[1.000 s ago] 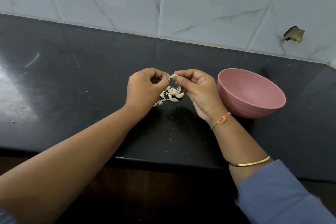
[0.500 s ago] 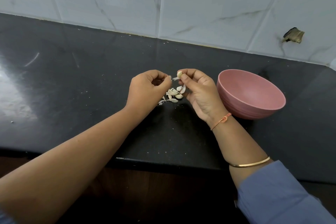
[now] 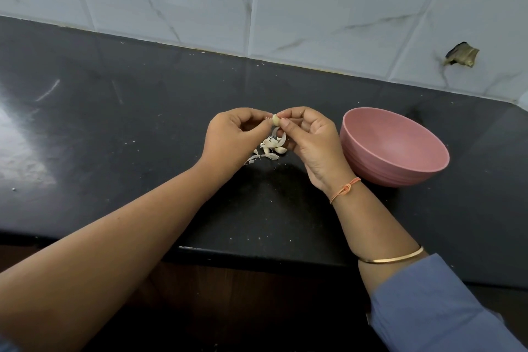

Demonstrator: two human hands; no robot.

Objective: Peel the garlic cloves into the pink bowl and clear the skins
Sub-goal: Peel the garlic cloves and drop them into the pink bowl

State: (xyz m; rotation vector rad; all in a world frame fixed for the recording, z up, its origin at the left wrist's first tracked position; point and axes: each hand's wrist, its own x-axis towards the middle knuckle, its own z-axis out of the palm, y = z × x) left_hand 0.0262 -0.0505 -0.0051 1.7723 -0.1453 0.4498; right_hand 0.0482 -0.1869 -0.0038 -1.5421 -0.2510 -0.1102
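Note:
A small pale garlic clove [image 3: 275, 120] is held above the black counter between both hands. My right hand [image 3: 310, 140] pinches it with thumb and fingertips. My left hand [image 3: 234, 137] has its fingertips on the clove's left side, at a bit of skin. Below the hands a small heap of garlic cloves and papery skins [image 3: 270, 150] lies on the counter. The pink bowl [image 3: 400, 161] stands just right of my right hand; the part of its inside that I see holds nothing.
The black counter [image 3: 114, 128] runs to a white tiled wall behind. Its front edge lies near my forearms. A chipped hole [image 3: 461, 54] marks the tile at the right. White crumbs dot the counter.
The hands parted half a second ago, the right one keeping the clove. They have come together again on it, slightly higher.

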